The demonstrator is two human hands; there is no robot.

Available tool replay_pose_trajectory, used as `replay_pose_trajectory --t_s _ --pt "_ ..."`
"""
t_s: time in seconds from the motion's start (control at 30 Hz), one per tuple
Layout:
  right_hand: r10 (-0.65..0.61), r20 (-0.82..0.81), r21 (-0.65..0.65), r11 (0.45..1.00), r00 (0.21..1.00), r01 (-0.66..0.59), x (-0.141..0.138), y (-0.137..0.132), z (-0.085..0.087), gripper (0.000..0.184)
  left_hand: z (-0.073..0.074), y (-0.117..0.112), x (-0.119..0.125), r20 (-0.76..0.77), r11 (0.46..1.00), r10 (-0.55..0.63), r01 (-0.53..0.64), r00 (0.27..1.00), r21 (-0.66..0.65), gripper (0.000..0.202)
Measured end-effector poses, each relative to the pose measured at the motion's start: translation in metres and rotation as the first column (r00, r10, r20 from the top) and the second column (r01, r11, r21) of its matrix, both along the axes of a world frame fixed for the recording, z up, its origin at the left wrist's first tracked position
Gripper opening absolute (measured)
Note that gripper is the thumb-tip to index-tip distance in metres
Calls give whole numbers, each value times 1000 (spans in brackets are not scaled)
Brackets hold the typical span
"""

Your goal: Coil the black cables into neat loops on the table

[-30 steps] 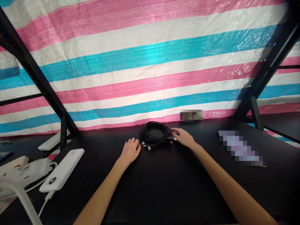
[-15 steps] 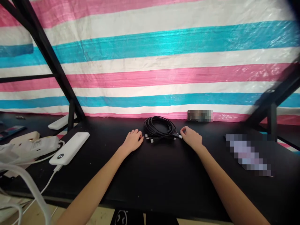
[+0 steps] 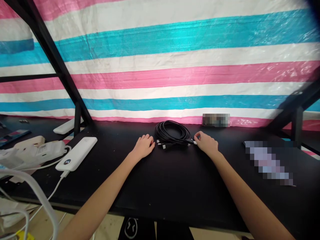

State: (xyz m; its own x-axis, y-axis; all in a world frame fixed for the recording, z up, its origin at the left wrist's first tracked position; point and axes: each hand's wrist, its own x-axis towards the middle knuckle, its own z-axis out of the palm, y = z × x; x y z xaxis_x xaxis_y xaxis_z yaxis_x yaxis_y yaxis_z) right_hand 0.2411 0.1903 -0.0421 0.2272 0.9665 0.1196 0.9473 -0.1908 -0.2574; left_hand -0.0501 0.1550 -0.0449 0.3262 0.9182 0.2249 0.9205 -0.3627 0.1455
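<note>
Near the back of the black table lies a coiled black cable (image 3: pixel 172 131), with several pale plug ends gathered along its front edge. To the left of the coil my left hand (image 3: pixel 144 146) rests palm down on the tabletop, fingers loosely spread and holding nothing. Its thumb is close to the leftmost plugs but apart from them. My right hand (image 3: pixel 206 142) is at the coil's right side, thumb and forefinger curled together at a silver-tipped plug (image 3: pixel 194 142) of the cable. The fingertips partly hide that contact.
At left lie a white power bank (image 3: pixel 76 155) with a white cord, a power strip (image 3: pixel 47 150) and another white slab (image 3: pixel 65 126). Blurred items sit at the back (image 3: pixel 216 120) and right (image 3: pixel 270 163). Black frame posts (image 3: pixel 67 83) and a striped sheet (image 3: pixel 175 75) stand behind.
The whole view has shifted slightly, with the table appearing a little higher and to the right. Both hands and the cable keep the same positions relative to each other.
</note>
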Motion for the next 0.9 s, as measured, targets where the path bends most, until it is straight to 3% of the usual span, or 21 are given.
replay_pose_trajectory --t_s 0.2,0.33,0.43,0.53,0.73,0.83,0.9 --pt "-25 -220 -12 1000 975 23 4 5 4 42 4 -2 1 52 1000 20 -20 998 5 22" --pt "43 -480 -51 996 876 -77 1 7 6 59 14 -6 3 147 995 61 -73 987 74 29" --pt "102 -607 -37 987 788 -156 -5 4 7 53 22 -12 6 250 984 -35 -10 968 177 36" --pt "156 -681 10 979 715 -204 -14 -2 8 53 27 -21 13 257 960 -196 132 946 245 44" --pt "268 -819 56 918 508 -393 -42 -13 11 50 21 -27 24 133 943 -325 311 936 118 56" --pt "335 -832 72 856 443 -513 -54 -15 8 47 15 -22 22 78 961 -274 270 959 51 48" --pt "359 -818 80 845 450 -529 -56 -14 5 44 13 -18 19 59 981 -193 191 979 39 49"
